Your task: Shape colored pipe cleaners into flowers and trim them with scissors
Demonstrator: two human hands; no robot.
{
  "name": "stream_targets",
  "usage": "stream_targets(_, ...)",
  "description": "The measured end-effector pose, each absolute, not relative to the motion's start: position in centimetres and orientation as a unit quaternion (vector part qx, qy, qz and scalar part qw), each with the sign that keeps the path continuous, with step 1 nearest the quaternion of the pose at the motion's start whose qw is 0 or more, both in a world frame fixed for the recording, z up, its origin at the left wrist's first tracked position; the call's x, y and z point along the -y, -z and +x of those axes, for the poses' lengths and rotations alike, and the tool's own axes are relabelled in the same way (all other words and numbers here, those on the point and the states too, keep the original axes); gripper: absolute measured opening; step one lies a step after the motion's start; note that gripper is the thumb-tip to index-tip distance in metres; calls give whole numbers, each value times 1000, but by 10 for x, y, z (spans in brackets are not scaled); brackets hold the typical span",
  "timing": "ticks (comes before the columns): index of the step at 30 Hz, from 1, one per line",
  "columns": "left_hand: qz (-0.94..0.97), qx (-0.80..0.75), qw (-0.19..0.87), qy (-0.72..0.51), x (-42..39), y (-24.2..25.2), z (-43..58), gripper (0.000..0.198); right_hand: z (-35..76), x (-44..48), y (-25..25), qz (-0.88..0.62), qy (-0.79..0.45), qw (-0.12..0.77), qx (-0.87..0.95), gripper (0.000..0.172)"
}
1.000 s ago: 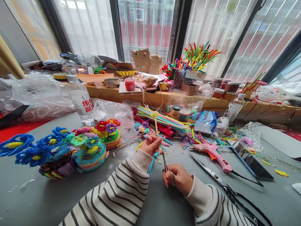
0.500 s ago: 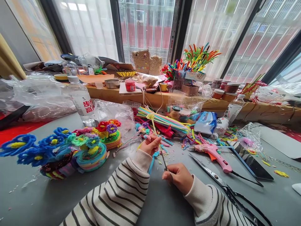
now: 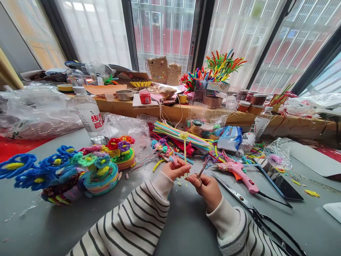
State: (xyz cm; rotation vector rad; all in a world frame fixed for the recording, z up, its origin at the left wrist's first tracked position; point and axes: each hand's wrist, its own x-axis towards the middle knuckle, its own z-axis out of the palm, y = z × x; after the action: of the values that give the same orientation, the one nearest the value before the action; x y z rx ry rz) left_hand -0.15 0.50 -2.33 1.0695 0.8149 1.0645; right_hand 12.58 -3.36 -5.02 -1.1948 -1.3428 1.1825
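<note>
Near the middle of the table my left hand (image 3: 174,171) is closed, pinching a pale yellow pipe cleaner (image 3: 184,149) that stands upright with a small bunched knob at its top. Pinkish and bluish fuzzy bits show at that hand's fingers; whether they are held is unclear. My right hand (image 3: 209,190), just to the right, grips small scissors (image 3: 203,167) with the blades pointing up and away. The fingertips of both hands are close together by the lower end of the pipe cleaner. Pale yellow fuzz clippings lie on the grey table (image 3: 183,220) beneath them.
Pipe-cleaner flowers (image 3: 57,161) in coiled pots stand at left. Beyond my hands lies a bundle of pipe cleaners (image 3: 183,135). To the right are a pink glue gun (image 3: 247,181), large scissors (image 3: 241,199) and a phone (image 3: 282,181). A water bottle (image 3: 89,113) stands behind the flowers.
The yellow pipe cleaner has moved right and become more upright. My right hand has risen slightly, and the small scissors' blades now tilt right instead of left. The view has shifted slightly.
</note>
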Motion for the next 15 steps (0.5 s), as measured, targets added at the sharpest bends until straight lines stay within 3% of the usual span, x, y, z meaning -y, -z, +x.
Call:
stream_targets(7,464,-366,664,-458,-6,27,-2,22,124,36,47,-455,-494,460,580,30)
stream_targets(15,325,-334,700,-542,-21,20,-16,23,120,40,43,-424,-522,405,619,30)
